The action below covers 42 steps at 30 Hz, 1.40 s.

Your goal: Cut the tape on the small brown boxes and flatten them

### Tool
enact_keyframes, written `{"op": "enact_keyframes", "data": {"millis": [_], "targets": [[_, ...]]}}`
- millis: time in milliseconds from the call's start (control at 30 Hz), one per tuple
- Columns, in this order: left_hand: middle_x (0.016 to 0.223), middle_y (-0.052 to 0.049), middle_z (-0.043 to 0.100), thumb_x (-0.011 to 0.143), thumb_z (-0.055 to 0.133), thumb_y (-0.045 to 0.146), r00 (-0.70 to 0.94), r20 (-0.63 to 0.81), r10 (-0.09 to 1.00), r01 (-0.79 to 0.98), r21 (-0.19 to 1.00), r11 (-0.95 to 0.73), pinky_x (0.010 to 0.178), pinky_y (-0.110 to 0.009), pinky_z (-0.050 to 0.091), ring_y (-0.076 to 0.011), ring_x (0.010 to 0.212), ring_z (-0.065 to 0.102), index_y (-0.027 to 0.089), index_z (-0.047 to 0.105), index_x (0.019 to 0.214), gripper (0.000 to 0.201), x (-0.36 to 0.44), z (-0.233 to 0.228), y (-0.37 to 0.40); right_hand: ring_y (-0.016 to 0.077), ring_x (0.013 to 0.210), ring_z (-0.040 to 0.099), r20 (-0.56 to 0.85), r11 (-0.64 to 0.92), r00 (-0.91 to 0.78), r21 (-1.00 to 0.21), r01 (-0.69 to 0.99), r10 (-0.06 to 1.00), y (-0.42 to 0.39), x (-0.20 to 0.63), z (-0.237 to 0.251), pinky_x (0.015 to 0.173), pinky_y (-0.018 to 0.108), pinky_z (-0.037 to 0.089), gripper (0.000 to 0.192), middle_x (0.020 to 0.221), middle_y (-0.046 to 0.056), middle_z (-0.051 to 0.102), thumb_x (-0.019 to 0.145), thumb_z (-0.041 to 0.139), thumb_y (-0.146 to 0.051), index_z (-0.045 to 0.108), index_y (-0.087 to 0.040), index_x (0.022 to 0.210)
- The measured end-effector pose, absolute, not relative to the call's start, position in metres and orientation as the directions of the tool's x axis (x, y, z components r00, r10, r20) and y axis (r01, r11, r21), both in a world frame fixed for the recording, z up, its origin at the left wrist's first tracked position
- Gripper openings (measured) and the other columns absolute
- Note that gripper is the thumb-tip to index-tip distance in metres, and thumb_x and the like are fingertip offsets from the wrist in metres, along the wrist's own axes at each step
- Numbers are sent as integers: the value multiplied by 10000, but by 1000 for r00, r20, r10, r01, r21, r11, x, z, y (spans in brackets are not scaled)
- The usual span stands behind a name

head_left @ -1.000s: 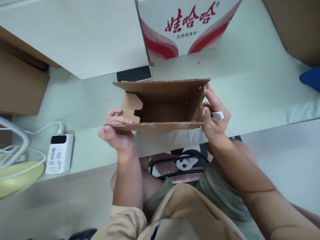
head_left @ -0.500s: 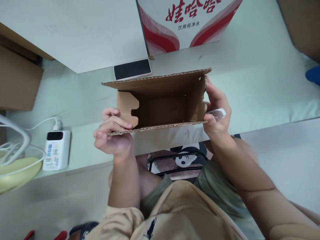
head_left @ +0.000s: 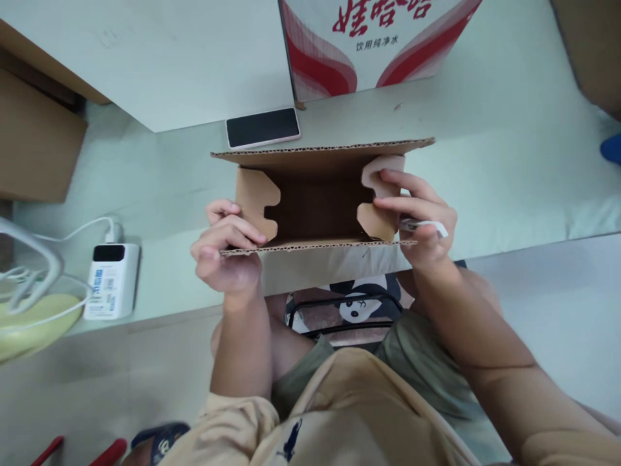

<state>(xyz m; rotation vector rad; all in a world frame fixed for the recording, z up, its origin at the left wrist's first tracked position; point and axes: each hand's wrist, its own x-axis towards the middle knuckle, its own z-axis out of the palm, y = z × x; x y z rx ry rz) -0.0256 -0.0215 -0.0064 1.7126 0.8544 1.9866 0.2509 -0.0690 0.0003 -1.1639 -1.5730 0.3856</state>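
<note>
Both hands hold an open cardboard box [head_left: 315, 194] in mid-air at the centre of the frame, above the pale bench [head_left: 485, 162].

The left hand [head_left: 226, 249] grips the box's left end, fingers curled over the near wall beside the left flap [head_left: 256, 204]. The right hand [head_left: 420, 223] presses the notched right flap [head_left: 381, 207] inward with its fingers while a small white object [head_left: 427, 225] sits pinched against the palm. The box looks light and fairly stiff, being corrugated board, yet its thin walls and flaps likely bend and crease under a hard squeeze; holding it at the two ends near the corners seems steadiest. A phone [head_left: 262, 127] lies just beyond it, and a red-and-white carton [head_left: 369, 45] stands at upper centre.
</note>
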Motion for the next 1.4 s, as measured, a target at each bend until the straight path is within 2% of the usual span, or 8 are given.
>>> {"op": "enact_keyframes", "data": {"millis": [133, 233, 333, 500, 667, 900, 1167, 1400], "targets": [[413, -14, 475, 1052, 238, 560, -207, 731, 650, 126, 678, -724, 830, -507, 407, -158, 550, 446, 212, 447, 450, 726, -20, -6, -21, 331, 1161, 701, 640, 554, 54, -701, 449, 767, -65, 254, -5, 965, 538, 602, 868, 1239, 118, 717, 839, 275, -930, 812, -258, 952], [472, -9, 469, 983, 374, 726, -288, 672, 682, 169, 737, -654, 877, -483, 470, -184, 653, 549, 224, 482, 493, 709, -14, -5, -23, 319, 1132, 714, 633, 537, 55, -697, 475, 773, -65, 251, -2, 968, 537, 607, 769, 1193, 117, 728, 857, 385, -886, 801, -255, 1000], [761, -18, 634, 871, 631, 718, -352, 544, 762, 133, 835, -534, 863, -412, 514, -196, 833, 631, 232, 674, 757, 502, -10, -6, -27, 290, 1158, 701, 588, 464, 112, -728, 504, 801, -66, 246, -1, 917, 468, 632, 513, 1208, 103, 722, 914, 566, -697, 739, -276, 1150], [1070, -49, 670, 867, 688, 645, -302, 492, 816, 222, 869, -442, 979, -391, 534, -218, 1048, 669, 241, 652, 1133, 485, -7, -7, -32, 259, 1134, 685, 540, 370, 189, -753, 544, 820, -62, 243, -6, 755, 375, 635, 593, 1313, 101, 649, 915, 618, -623, 516, -327, 1418], [1444, -79, 571, 845, 715, 637, -205, 531, 822, 224, 843, -489, 1146, -460, 491, -299, 1400, 553, 332, 565, 1340, 600, -12, -9, -29, 256, 1082, 689, 576, 368, 208, -719, 589, 791, -57, 251, -3, 915, 463, 618, 499, 1303, 84, 634, 957, 548, -606, 555, -327, 1371], [1595, -63, 464, 776, 753, 704, -86, 487, 869, 200, 863, -464, 1225, -532, 429, -349, 1517, 435, 396, 492, 1434, 771, -21, -13, -28, 338, 1462, 495, 552, 389, 145, -728, 565, 821, -38, 258, -2, 1134, 574, 518, 814, 1582, 69, 441, 888, 590, -667, 227, -433, 1578], [1600, -25, 484, 809, 743, 672, -13, 553, 833, 262, 806, -531, 1267, -558, 375, -336, 1536, 417, 409, 567, 1402, 673, -28, -13, -27, 358, 1441, 508, 607, 459, 114, -697, 551, 786, -49, 264, -10, 1140, 623, 502, 481, 1433, 98, 564, 911, 556, -672, 618, -331, 1245], [1421, -74, 651, 901, 674, 603, 15, 621, 784, 313, 742, -593, 1209, -559, 451, -305, 1350, 612, 291, 757, 1156, 411, -23, -7, -26, 373, 1465, 491, 590, 442, 98, -696, 566, 802, -48, 269, -16, 1184, 666, 446, 569, 1472, 75, 556, 896, 485, -782, 702, -318, 1146]]}}
